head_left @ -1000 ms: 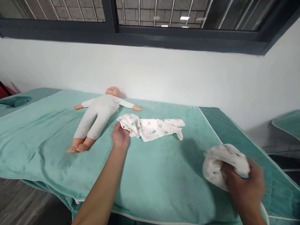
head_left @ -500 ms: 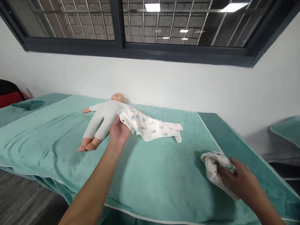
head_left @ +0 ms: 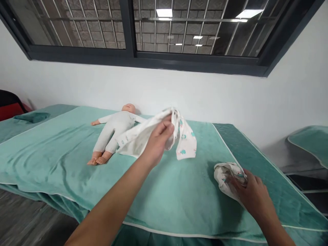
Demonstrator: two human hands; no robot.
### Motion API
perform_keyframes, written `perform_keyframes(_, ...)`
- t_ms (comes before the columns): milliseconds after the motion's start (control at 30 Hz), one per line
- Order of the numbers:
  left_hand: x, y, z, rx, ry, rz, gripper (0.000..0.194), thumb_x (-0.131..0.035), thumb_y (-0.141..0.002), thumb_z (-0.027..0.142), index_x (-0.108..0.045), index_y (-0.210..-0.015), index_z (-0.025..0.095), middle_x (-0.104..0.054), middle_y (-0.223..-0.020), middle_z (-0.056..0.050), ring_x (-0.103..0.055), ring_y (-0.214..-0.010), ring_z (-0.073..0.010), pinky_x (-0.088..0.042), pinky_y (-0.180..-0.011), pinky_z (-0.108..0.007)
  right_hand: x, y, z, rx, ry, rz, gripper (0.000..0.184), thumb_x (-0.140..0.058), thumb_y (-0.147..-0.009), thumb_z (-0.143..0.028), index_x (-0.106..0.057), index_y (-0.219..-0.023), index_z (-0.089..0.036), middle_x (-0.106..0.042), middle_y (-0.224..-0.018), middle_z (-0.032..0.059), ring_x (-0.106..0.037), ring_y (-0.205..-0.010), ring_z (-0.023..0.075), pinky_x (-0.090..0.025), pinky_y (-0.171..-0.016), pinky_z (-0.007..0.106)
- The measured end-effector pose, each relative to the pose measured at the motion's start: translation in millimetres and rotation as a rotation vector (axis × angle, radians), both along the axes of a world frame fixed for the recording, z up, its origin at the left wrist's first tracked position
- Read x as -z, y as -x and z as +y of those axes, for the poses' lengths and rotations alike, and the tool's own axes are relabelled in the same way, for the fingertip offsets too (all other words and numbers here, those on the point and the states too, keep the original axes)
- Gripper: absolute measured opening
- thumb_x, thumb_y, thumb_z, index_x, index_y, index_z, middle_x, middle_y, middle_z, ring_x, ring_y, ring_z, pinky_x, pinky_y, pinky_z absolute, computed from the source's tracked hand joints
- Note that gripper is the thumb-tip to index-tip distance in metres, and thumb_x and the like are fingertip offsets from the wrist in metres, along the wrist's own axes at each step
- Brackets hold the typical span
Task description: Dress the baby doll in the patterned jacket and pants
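Note:
My left hand (head_left: 159, 140) is closed on a white baby garment (head_left: 135, 135) with a small coloured print, lifted above the bed. One printed part (head_left: 186, 147) of it hangs down to the right, and snap fasteners show along its left edge. At the right, my right hand (head_left: 252, 191) grips a bunched white printed cloth (head_left: 225, 176), its fingers partly inside the folds. A baby doll (head_left: 115, 124) in a pale grey-white body lies on its back to the left of the garment. The raised garment hides the end of one doll arm.
Green sheeting (head_left: 176, 194) covers the bed, with a darker green strip (head_left: 258, 160) on the right. Behind stands a white wall under a dark-framed window (head_left: 179, 61). A red and black item (head_left: 11, 107) sits at the far left, and green fabric (head_left: 311, 140) at the far right.
My left hand has moved right and raised the garment, which was lying flat and is now folded over in the hand. My right hand keeps its hold on the bunched cloth.

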State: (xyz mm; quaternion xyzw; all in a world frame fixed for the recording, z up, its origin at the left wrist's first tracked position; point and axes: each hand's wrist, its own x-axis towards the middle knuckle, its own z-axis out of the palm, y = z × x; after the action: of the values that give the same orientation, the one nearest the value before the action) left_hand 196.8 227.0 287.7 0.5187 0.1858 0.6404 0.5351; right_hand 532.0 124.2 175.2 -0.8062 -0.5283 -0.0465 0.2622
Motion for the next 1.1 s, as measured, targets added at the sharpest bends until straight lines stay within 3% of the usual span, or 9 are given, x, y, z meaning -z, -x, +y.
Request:
perform_keyframes(133,48.2,-10.8,-1.1,0.034,0.067,0.241,0.031,-0.068,-0.09,0.049,-0.064,-0.077,0.021,-0.058,-0.146,-0.006,-0.043,-0.144,-0.0305,-0.027,-0.123,-0.047,-25.9,53.0,-2.6,-0.217,-0.208,0.077,0.063,-0.052,-0.089,-0.063,-0.057,-0.131,-0.016,-0.061,-0.133,0.0215,-0.057,-0.127,0.0407,-0.047,-0.105,0.059)
perform_keyframes(300,70.4,-22.0,-12.3,0.185,0.121,0.396,0.03,-0.063,-0.091,0.048,-0.069,-0.078,0.022,-0.057,-0.148,-0.007,-0.04,-0.147,-0.0304,-0.025,-0.125,-0.047,-47.3,136.6,26.9,-0.7,-0.172,0.396,0.06,-0.062,-0.094,-0.049,-0.043,-0.147,-0.029,-0.052,-0.148,0.0114,-0.056,-0.131,0.0266,-0.051,-0.106,0.046)
perform_keyframes(467,83.1,-7.4,-12.5,0.184,0.14,0.395,0.035,-0.048,-0.1,0.046,-0.073,-0.102,0.022,-0.06,-0.145,-0.008,-0.047,-0.142,-0.0267,-0.033,-0.121,-0.042,-45.0,163.1,70.3,-0.627,-0.04,0.498,0.056,-0.062,-0.09,-0.046,-0.052,-0.141,-0.024,-0.069,-0.118,0.0087,-0.068,-0.085,0.0202,-0.056,-0.074,0.035)
perform_keyframes(533,93.9,4.4,-10.9,0.079,0.046,0.503,0.03,-0.051,-0.099,0.041,-0.07,-0.114,0.023,-0.064,-0.138,-0.009,-0.055,-0.132,-0.0269,-0.04,-0.114,-0.042,-47.3,161.4,78.7,-0.634,-0.02,0.46,0.039,-0.057,-0.091,-0.038,-0.064,-0.126,-0.023,-0.073,-0.1,0.0042,-0.065,-0.074,0.0179,-0.052,-0.069,0.032)
perform_keyframes(700,117.2,37.8,-1.7,-0.586,-0.155,0.94,0.049,-0.062,-0.091,0.027,-0.057,-0.14,0.028,-0.064,-0.119,-0.011,-0.061,-0.109,-0.031,-0.046,-0.097,-0.042,-74.1,153.8,74.0,-0.587,-0.144,0.458,0.026,-0.051,-0.089,-0.03,-0.073,-0.101,-0.022,-0.074,-0.089,0.0014,-0.063,-0.076,0.0183,-0.045,-0.067,0.028)
perform_keyframes(800,116.5,61.6,14.3,-0.776,-0.14,1.122,0.042,-0.061,-0.09,0.024,-0.064,-0.132,0.026,-0.061,-0.108,-0.012,-0.059,-0.098,-0.0317,-0.046,-0.088,-0.042,-90.5,148.3,68.3,-0.536,-0.197,0.472,0.027,-0.049,-0.09,-0.03,-0.073,-0.099,-0.022,-0.073,-0.091,0.0017,-0.062,-0.077,0.0187,-0.045,-0.068,0.029)
perform_keyframes(900,107.4,83.2,30.6,-0.842,-0.145,1.128,0.012,-0.066,-0.085,0.021,-0.072,-0.095,0.023,-0.06,-0.104,-0.013,-0.055,-0.102,-0.0342,-0.043,-0.088,-0.043,-95.0,135.4,69.3,-0.521,-0.254,0.399,0.027,-0.047,-0.09,-0.028,-0.072,-0.098,-0.022,-0.073,-0.096,0.0033,-0.064,-0.087,0.0207,-0.048,-0.077,0.031)
perform_keyframes(1000,95.0,93.9,34.6,-0.705,-0.189,0.971,0.012,-0.072,-0.077,0.016,-0.062,-0.072,0.023,-0.065,-0.102,-0.01,-0.054,-0.106,-0.0334,-0.04,-0.091,-0.041,-86.3,119.1,74.9,-0.487,-0.263,0.227,0.028,-0.043,-0.091,-0.025,-0.07,-0.096,-0.023,-0.07,-0.106,0.0068,-0.065,-0.098,0.024,-0.049,-0.087,0.038)
perform_keyframes(1100,77.6,89.8,23.2,-0.496,-0.152,0.834,0.017,-0.07,-0.082,0.021,-0.058,-0.07,0.024,-0.066,-0.084,-0.004,-0.056,-0.084,-0.0257,-0.038,-0.078,-0.034,-71.4,120.4,77.1,-0.568,-0.225,0.075,0.028,-0.047,-0.088,-0.02,-0.067,-0.106,-0.021,-0.067,-0.119,0.0118,-0.062,-0.111,0.0286,-0.049,-0.098,0.046)
